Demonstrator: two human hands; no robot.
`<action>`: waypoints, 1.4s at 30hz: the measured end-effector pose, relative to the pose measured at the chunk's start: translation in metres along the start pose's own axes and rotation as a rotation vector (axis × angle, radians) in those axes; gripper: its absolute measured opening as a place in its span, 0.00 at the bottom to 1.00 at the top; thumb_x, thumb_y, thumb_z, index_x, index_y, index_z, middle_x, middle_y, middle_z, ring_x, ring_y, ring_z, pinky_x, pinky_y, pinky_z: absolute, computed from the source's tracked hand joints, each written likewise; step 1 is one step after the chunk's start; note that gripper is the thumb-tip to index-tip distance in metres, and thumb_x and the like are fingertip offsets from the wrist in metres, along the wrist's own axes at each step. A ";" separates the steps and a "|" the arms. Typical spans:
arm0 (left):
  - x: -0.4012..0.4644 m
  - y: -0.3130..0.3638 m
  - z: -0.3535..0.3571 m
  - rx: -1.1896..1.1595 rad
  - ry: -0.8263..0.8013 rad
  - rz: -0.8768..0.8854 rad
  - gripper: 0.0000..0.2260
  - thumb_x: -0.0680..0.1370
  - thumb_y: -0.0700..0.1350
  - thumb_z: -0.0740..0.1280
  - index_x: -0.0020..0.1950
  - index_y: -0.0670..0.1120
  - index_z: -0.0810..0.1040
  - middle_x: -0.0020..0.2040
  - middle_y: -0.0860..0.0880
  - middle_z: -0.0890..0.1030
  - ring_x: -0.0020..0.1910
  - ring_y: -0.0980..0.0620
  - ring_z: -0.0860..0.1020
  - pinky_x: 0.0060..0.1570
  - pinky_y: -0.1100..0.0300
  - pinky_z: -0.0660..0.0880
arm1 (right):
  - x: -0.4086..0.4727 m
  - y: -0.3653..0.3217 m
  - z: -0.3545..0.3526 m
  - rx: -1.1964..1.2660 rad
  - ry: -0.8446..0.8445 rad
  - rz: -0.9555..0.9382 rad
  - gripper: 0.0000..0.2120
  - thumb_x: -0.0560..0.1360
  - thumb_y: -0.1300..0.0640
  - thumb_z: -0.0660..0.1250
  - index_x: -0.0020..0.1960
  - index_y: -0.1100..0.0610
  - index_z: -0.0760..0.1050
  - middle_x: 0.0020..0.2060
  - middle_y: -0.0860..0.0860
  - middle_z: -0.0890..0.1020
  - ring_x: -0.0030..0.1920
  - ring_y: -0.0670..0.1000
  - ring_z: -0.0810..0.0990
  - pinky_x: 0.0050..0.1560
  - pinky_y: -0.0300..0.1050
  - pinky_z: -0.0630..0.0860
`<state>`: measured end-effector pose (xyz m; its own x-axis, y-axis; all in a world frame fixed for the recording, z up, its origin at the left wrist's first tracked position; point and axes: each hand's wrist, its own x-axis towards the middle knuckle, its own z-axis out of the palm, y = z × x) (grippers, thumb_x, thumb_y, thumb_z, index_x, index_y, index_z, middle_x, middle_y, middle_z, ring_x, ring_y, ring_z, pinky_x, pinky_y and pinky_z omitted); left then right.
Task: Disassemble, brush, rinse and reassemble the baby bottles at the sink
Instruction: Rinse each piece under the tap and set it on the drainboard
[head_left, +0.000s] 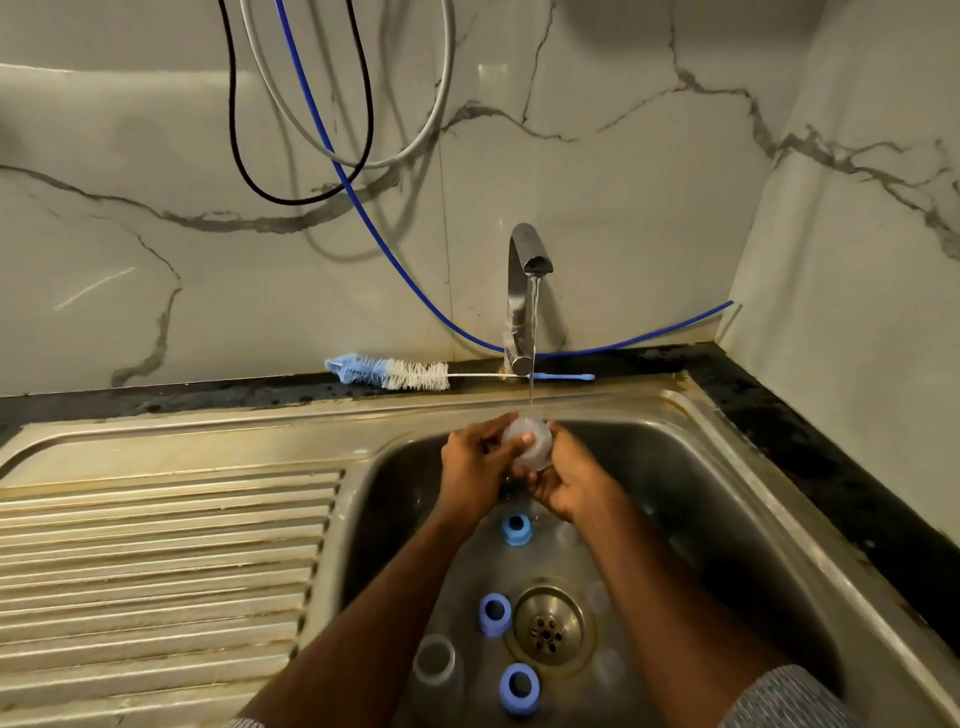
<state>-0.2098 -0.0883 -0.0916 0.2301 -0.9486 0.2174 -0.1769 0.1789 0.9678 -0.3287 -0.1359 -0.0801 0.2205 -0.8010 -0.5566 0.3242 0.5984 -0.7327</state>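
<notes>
fingers of the left hand (475, 462) and right hand (563, 486) curl round a clear plastic bottle piece (530, 441) under the running chrome tap (524, 291). three blue screw rings (517, 530) and a clear bottle (435, 662) lie apart in the steel sink (701, 467); the bristle bottle brush (395, 373) rests on the ledge behind. rinsing appears underway, reassembly not begun.

both hands, left hand (475, 462) and right hand (569, 486), grip a clear bottle part (530, 441) under the running tap (525, 291). three blue rings (516, 530) lie in the sink (727, 499). a bottle brush (395, 372) rests on the worktop (208, 397).
</notes>
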 end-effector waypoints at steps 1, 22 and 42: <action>0.001 0.001 0.002 -0.021 0.023 -0.008 0.16 0.79 0.45 0.71 0.66 0.47 0.80 0.59 0.49 0.84 0.57 0.55 0.83 0.57 0.56 0.81 | 0.001 0.002 -0.002 0.039 -0.015 0.014 0.20 0.82 0.45 0.62 0.60 0.61 0.77 0.49 0.62 0.85 0.44 0.55 0.83 0.49 0.44 0.80; 0.002 0.001 -0.002 -0.109 0.026 -0.156 0.07 0.83 0.47 0.64 0.56 0.46 0.78 0.53 0.46 0.84 0.50 0.49 0.85 0.46 0.54 0.84 | 0.003 -0.004 -0.006 -0.147 0.069 -0.148 0.20 0.80 0.42 0.63 0.59 0.58 0.76 0.50 0.60 0.85 0.55 0.58 0.84 0.63 0.57 0.78; -0.016 0.017 -0.020 0.194 -0.083 0.013 0.23 0.70 0.48 0.80 0.60 0.46 0.77 0.52 0.49 0.84 0.50 0.55 0.84 0.50 0.59 0.82 | -0.017 0.003 0.014 -0.194 0.034 -0.208 0.24 0.72 0.38 0.72 0.59 0.55 0.76 0.52 0.57 0.82 0.53 0.57 0.83 0.51 0.52 0.81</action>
<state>-0.1976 -0.0651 -0.0763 0.1486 -0.9661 0.2112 -0.3618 0.1457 0.9208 -0.3187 -0.1205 -0.0669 0.1358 -0.9078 -0.3967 0.1764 0.4162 -0.8920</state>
